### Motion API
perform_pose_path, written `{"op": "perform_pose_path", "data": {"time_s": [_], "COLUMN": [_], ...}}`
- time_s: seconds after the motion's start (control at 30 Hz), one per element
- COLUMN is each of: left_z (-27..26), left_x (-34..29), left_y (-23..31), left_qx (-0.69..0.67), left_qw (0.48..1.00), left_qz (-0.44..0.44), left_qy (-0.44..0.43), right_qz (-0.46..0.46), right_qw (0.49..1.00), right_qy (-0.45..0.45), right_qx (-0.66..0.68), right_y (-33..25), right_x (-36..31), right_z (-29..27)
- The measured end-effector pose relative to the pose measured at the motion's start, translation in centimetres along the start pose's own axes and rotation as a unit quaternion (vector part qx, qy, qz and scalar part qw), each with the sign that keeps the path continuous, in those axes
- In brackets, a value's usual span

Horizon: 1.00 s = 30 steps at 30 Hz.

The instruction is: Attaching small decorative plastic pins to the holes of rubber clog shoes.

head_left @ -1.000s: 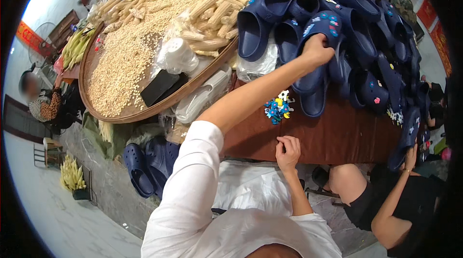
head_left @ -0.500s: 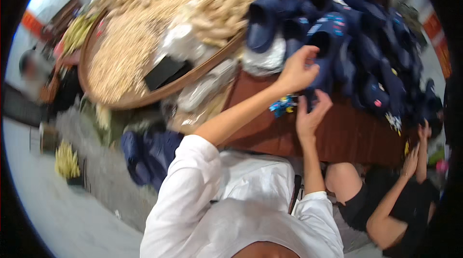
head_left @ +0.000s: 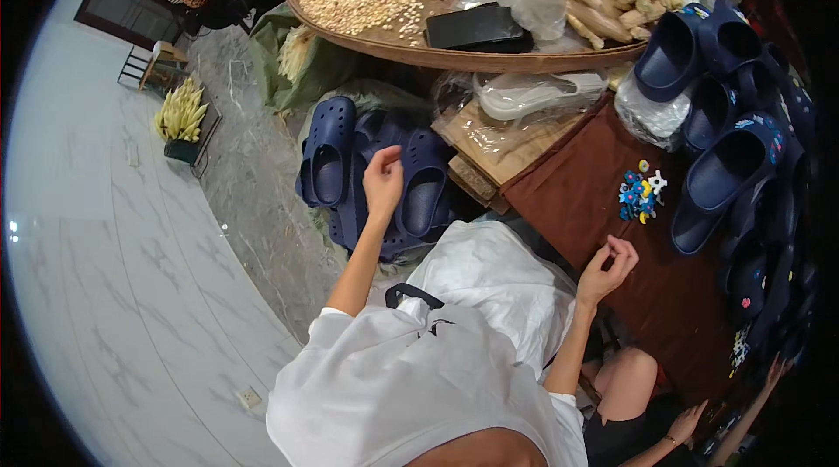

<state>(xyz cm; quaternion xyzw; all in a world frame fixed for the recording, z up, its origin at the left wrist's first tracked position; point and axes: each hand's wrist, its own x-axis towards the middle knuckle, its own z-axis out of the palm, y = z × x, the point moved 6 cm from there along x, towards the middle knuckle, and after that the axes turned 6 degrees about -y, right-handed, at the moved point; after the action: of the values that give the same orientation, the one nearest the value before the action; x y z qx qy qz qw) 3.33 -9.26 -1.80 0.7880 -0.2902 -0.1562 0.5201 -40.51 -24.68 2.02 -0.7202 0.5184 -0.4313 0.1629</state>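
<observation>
My left hand (head_left: 384,183) hovers over a pile of plain navy clogs (head_left: 329,166) on the left, its fingers loosely bent and nothing visible in them. Whether it touches a clog, I cannot tell. At the near edge of the red-brown tabletop (head_left: 568,205) is my right hand (head_left: 609,270), half curled with the fingertips off the thumb and no object showing. Beyond it lies a small heap of blue, yellow and white shoe charms (head_left: 641,193). Navy clogs decorated with charms (head_left: 721,174) are stacked along the table's right side.
A round woven tray (head_left: 419,54) holds corn kernels, cobs, a paper roll (head_left: 535,2) and a black phone-like slab (head_left: 476,27). Bagged pale soles (head_left: 537,93) rest on cardboard below. Another person's hand (head_left: 688,423) and knee are at lower right.
My view has swung left and down. The left hand has moved from the decorated clogs to the plain clog pile. My right hand has drawn back to the table's near edge.
</observation>
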Motion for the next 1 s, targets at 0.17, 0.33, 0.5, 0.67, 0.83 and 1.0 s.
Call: {"op": "perform_pose_path", "data": {"time_s": [0.17, 0.33, 0.5, 0.67, 0.83, 1.0], "left_z": [-6.3, -10.5, -10.5, -10.7, -9.7, -4.2], "left_x": [-0.7, 5.0, 9.8, 10.3, 8.1, 1.6], "left_y": [-3.1, -10.7, -14.7, -15.2, -4.4, 8.8], "left_qx": [0.106, 0.14, -0.068, -0.246, -0.483, -0.57], "left_qw": [0.979, 0.957, 0.954, 0.895, 0.851, 0.799], "left_qz": [0.007, -0.035, -0.216, -0.278, -0.191, -0.181], "left_qy": [0.172, 0.253, 0.194, 0.249, 0.075, -0.055], "right_qz": [0.003, -0.015, 0.003, 0.016, 0.027, 0.032], "right_qw": [0.999, 0.999, 0.999, 0.998, 0.999, 0.999], "right_qy": [-0.029, -0.035, -0.032, -0.025, -0.034, -0.034], "right_qx": [-0.014, -0.03, -0.038, -0.054, -0.026, -0.017], "right_y": [0.3, 0.2, 0.1, 0.3, 0.5, -0.1], "right_x": [-1.1, -0.6, -0.4, -0.7, -0.5, 1.2], "right_z": [0.3, 0.5, 0.7, 0.6, -0.2, -0.9]}}
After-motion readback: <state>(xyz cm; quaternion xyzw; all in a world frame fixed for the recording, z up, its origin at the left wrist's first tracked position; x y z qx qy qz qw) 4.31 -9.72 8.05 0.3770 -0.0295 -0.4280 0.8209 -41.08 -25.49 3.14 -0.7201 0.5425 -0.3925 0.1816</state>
